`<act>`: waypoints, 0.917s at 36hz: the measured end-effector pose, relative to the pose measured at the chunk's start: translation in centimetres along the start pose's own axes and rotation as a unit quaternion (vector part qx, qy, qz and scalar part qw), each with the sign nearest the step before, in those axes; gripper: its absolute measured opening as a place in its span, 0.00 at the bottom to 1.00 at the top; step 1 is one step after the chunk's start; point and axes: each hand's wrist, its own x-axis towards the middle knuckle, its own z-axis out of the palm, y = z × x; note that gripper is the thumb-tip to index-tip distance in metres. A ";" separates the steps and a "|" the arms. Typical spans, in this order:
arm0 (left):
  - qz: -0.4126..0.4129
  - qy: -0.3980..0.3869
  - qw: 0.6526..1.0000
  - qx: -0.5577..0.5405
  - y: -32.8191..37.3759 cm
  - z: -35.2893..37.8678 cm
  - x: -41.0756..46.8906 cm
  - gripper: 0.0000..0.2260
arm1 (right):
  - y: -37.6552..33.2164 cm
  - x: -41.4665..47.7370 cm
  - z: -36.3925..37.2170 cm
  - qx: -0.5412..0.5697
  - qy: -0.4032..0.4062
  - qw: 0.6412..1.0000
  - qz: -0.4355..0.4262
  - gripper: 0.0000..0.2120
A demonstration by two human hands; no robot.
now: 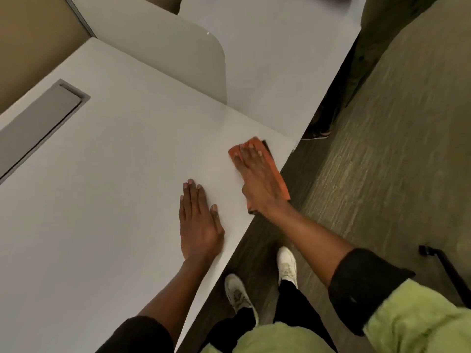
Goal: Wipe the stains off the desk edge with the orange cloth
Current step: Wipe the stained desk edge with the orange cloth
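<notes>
The orange cloth [276,171] lies flat on the white desk [114,174], right along its near right edge. My right hand [256,178] presses down on the cloth with fingers stretched out and slightly spread, covering most of it. To its left my left hand [197,222] rests flat on the bare desk top, fingers straight, holding nothing. I cannot make out any stains on the edge.
A grey cable flap [40,126] is set into the desk at the far left. A rounded grey divider panel [178,52] stands behind, with another desk [280,59] beyond it. Carpet floor [382,149] and my white shoes [286,266] lie to the right of the edge.
</notes>
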 end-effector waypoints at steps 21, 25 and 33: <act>-0.028 0.021 0.999 0.015 1.3 -0.4 0.1 0.29 | 5.7 -2.6 -2.7 0.016 -0.025 0.999 -0.045 0.45; -0.033 0.017 0.999 0.021 1.4 -0.4 0.1 0.29 | 6.6 -3.4 -2.6 0.011 -0.047 0.995 -0.086 0.48; -0.042 0.030 0.998 0.028 1.8 -0.4 0.0 0.29 | 6.0 5.4 -1.6 0.091 -0.016 0.993 -0.077 0.33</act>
